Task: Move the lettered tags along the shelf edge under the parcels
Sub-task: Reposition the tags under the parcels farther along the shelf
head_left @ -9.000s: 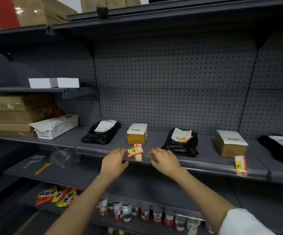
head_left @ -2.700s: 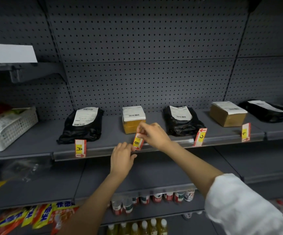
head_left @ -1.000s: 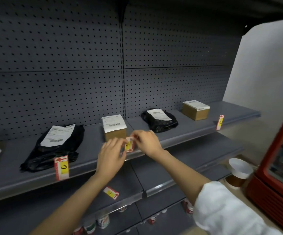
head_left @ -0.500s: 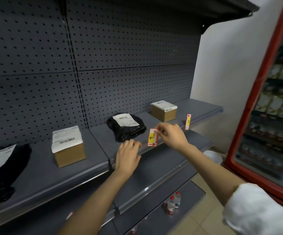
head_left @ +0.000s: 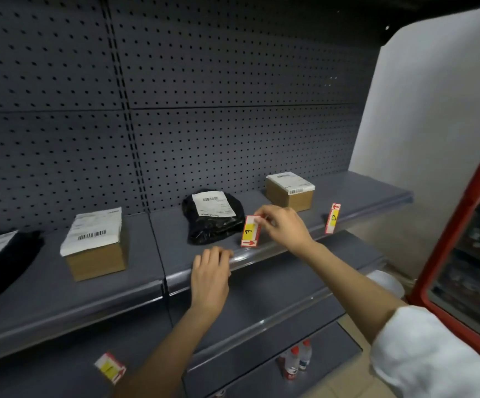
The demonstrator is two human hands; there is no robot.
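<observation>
My right hand [head_left: 283,226] pinches the top of a red-and-yellow tag marked E [head_left: 250,231], which stands upright on the shelf edge [head_left: 261,254] just right of a black bagged parcel [head_left: 214,222]. My left hand [head_left: 210,272] rests on the shelf edge below and left of that tag, fingers curled, holding nothing. A second tag marked D [head_left: 332,219] stands on the edge further right, in front of a cardboard box parcel [head_left: 289,191]. Another labelled box [head_left: 96,244] sits to the left. A black bag [head_left: 0,254] lies at the far left, partly cut off.
A loose tag [head_left: 110,368] lies on the lower shelf at bottom left. Small bottles [head_left: 295,359] stand on the bottom shelf. A red-framed glass-door cooler [head_left: 468,225] stands at the right, with a white bowl-like object [head_left: 385,282] on the floor beside it.
The view has closed in on the shelf's right end. My right hand still grips the E tag on the edge beside the black bag; my left hand stays on the edge.
</observation>
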